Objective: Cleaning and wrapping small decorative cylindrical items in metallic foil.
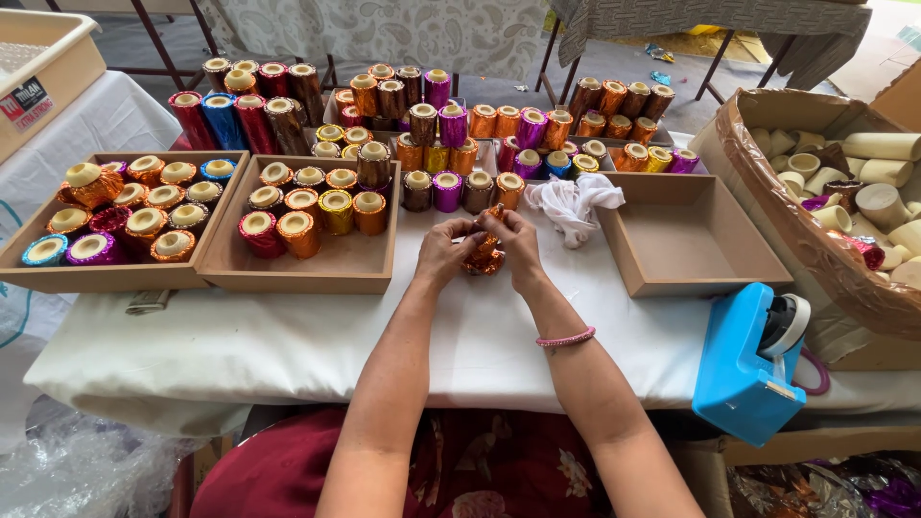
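Both my hands meet over the middle of the white-covered table (288, 341). Together they grip an orange foil-wrapped cylinder (484, 257), held upright just above the cloth. My left hand (444, 251) pinches its left side and top. My right hand (513, 247), with a pink bangle on the wrist, closes on its right side and top. The foil looks crumpled near the upper end, and my fingers hide much of the cylinder.
Two brown trays (317, 269) at left hold several foil-wrapped cylinders; many more stand behind. An empty brown tray (705, 273) and a white cloth (574, 203) lie to the right. A blue tape dispenser (753, 369) sits at the front right, beside a box of bare cylinders (825, 259).
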